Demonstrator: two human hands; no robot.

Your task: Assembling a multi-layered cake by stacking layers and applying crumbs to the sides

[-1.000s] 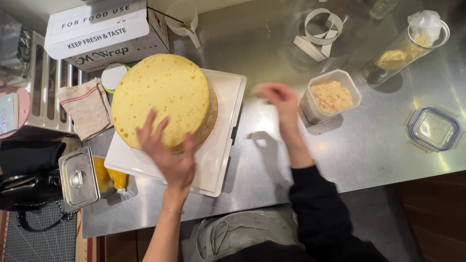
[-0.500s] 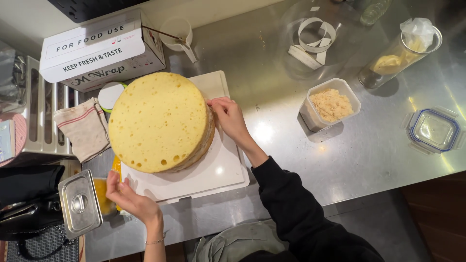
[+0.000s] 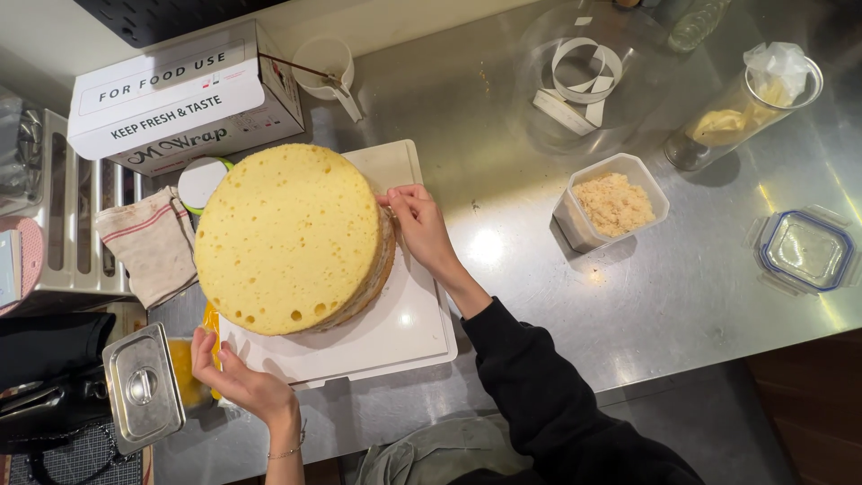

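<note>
Since the earlier frame your right hand (image 3: 420, 224) had come to the cake's right edge, and your left hand (image 3: 235, 377) had dropped to the near-left corner of the white board (image 3: 395, 337). Your right fingertips were together against the round layered cake (image 3: 287, 238); your left fingers curled on the board corner. A hard push could slide the layers. The cake lay flat, with no long axis.

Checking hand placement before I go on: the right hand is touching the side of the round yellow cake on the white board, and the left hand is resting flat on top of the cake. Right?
Not quite. The head view shows the left hand at the near-left corner of the white board, not on the cake. The right hand does touch its side.
</note>
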